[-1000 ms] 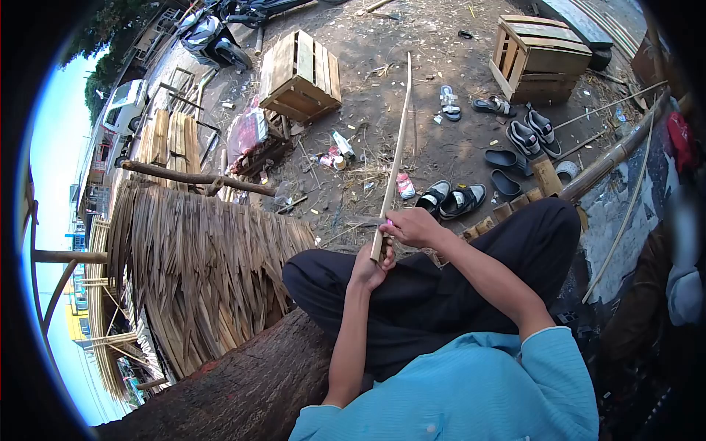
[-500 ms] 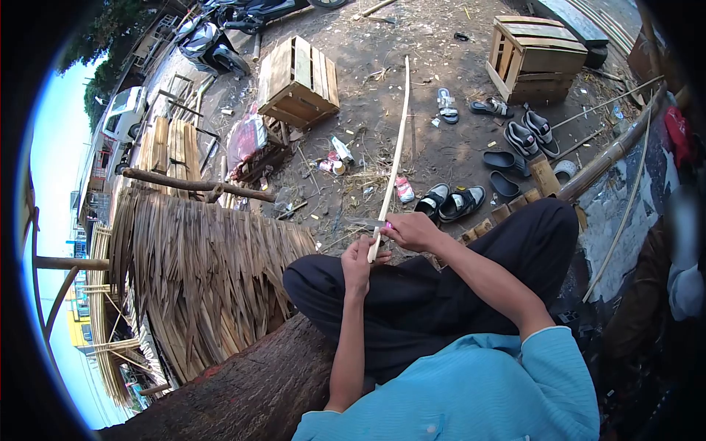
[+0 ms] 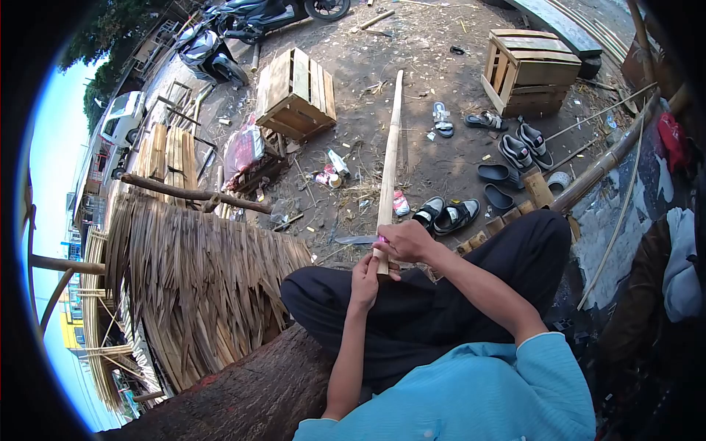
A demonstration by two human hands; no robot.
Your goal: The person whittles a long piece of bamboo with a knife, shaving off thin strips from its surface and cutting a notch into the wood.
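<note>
A long pale bamboo strip (image 3: 390,158) runs away from my lap over the dirt, its broad face turned up. My left hand (image 3: 364,279) grips it near the close end, thumb along its edge. Just above, my right hand (image 3: 408,242) is closed round the pink handle of a knife (image 3: 356,239). The blade sticks out to the left, across or under the strip; its exact contact is hidden by my fingers. Both hands are held above my crossed legs in dark trousers (image 3: 441,294).
Palm-leaf thatch (image 3: 198,272) and a thick log (image 3: 243,382) lie at my left. Sandals and shoes (image 3: 456,217) are scattered ahead. Two wooden crates (image 3: 298,92) stand farther off, with motorbikes (image 3: 213,59) behind. A bamboo pole (image 3: 610,158) edges the right side.
The bamboo strip has turned about its length, now showing its wide face instead of its narrow edge. My right hand and the knife have dropped slightly nearer to me.
</note>
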